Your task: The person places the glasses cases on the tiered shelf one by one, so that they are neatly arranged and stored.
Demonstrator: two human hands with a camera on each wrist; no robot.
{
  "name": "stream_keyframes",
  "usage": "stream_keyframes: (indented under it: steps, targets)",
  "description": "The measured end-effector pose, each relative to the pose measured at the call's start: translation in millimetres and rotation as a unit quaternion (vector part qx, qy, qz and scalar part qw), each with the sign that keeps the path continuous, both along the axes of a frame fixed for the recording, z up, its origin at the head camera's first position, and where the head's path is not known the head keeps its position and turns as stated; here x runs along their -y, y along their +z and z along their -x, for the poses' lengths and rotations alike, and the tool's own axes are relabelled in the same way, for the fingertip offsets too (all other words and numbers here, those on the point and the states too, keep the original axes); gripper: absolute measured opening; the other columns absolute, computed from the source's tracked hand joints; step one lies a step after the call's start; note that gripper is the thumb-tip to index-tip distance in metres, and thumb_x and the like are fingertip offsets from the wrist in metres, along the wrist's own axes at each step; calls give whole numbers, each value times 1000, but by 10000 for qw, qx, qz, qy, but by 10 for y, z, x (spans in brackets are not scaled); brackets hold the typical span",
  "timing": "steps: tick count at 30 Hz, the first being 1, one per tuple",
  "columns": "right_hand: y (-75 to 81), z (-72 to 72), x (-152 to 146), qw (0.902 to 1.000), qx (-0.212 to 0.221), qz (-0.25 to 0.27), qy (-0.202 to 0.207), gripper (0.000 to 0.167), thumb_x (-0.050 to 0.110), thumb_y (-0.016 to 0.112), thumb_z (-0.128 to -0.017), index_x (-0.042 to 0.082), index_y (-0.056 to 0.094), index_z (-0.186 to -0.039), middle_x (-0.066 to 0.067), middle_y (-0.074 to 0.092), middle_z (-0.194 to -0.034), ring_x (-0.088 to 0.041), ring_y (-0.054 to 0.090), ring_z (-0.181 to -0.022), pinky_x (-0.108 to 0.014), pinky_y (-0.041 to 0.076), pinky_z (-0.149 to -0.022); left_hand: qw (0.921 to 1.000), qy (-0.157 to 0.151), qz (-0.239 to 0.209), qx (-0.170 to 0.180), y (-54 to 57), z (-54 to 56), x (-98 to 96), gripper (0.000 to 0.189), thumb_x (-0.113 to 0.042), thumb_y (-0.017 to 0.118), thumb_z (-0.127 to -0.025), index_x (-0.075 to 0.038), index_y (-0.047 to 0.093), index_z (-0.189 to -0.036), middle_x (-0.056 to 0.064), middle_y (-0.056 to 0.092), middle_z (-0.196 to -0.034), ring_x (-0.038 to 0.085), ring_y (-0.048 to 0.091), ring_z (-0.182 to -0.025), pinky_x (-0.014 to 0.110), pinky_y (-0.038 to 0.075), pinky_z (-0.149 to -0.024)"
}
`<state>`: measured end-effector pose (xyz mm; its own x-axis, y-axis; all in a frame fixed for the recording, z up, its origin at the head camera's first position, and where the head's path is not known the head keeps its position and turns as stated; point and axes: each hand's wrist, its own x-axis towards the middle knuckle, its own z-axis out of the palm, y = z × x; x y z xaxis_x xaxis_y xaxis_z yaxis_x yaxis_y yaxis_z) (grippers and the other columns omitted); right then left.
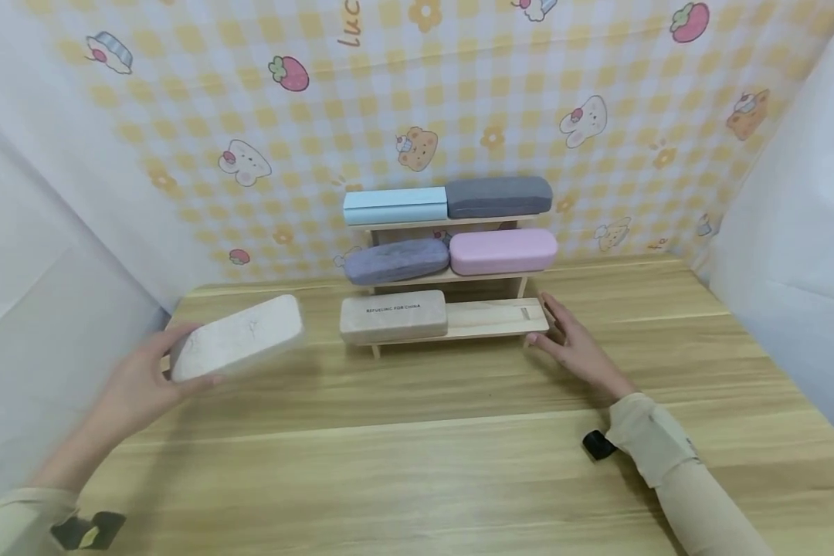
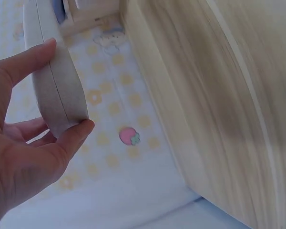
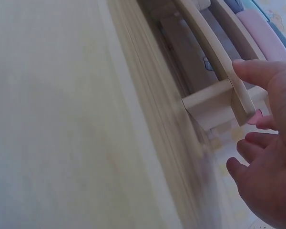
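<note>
My left hand grips a whitish glasses case by its left end, in the air left of a wooden three-tier rack. In the left wrist view, the thumb and fingers hold the case along its seam side. At the right end of the lowest shelf is my right hand, its thumb at the front edge and a finger by the back corner. The right wrist view shows the thumb against the shelf board, the other fingers loosely bent. A beige glasses case lies on that shelf's left half.
On the middle tier lie a grey-purple case and a pink case. Up top are a light blue case and a dark grey case. Behind the wooden table hangs a checked cloth.
</note>
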<state>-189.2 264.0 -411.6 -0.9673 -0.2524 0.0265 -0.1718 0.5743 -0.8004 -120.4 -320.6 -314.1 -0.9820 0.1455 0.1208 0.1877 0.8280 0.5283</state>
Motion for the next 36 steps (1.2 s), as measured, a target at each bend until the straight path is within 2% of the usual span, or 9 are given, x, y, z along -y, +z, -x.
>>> stream_keyframes:
  steps: [3,10,16,20,24,30,36]
  targets:
    - [14,-12,-55,10000,31,-57,-35,87,31,62,-100,4,6,-162,-26,5,-168,-54,16,-151,-64,22,-121,9998,-171,-26,76,13,8,-150,85,-17,87,-78,8,42,-145,35,44,-144,57,49,-122,57,52,-88]
    - [22,-70,-233,9994,240,-51,-243,86,34,57,-102,3,4,-161,-26,6,-168,-60,20,-146,-68,26,-117,9989,-375,-134,229,100,85,-544,83,-15,88,-75,8,46,-143,32,50,-143,47,53,-123,59,54,-93]
    - [9,-68,-341,9992,267,-24,-289,82,34,54,-104,1,5,-161,-28,8,-166,-59,19,-147,-67,23,-119,9979,-508,-338,222,136,166,-848,82,-14,88,-74,5,48,-143,31,51,-143,48,51,-128,57,54,-93]
    - [11,-51,-375,9992,218,-7,-345,82,34,53,-104,-1,5,-160,-29,8,-166,-58,19,-147,-67,21,-119,9982,-571,-178,108,166,190,-1034,82,-14,88,-73,6,49,-142,31,53,-140,48,54,-125,55,57,-92]
    - [16,-39,-417,9988,241,-37,-432,81,34,52,-105,-1,4,-160,-30,8,-165,-58,19,-147,-68,22,-119,9967,-812,51,-81,177,230,-1219,81,-15,88,-74,7,49,-141,30,56,-138,47,58,-120,55,57,-91]
    - [20,-26,-452,9981,372,-31,-484,80,32,51,-105,-1,3,-160,-31,8,-165,-58,19,-147,-66,22,-119,9921,-1209,256,-223,158,319,-1487,81,-19,85,-77,6,46,-144,28,54,-143,45,57,-125,57,50,-100]
    - [26,-29,-461,9979,319,-53,-564,79,32,51,-105,-2,4,-160,-30,7,-165,-59,18,-147,-67,21,-119,9878,-1496,184,-387,121,421,-1767,83,-22,88,-75,6,49,-142,27,55,-144,44,55,-131,56,46,-109]
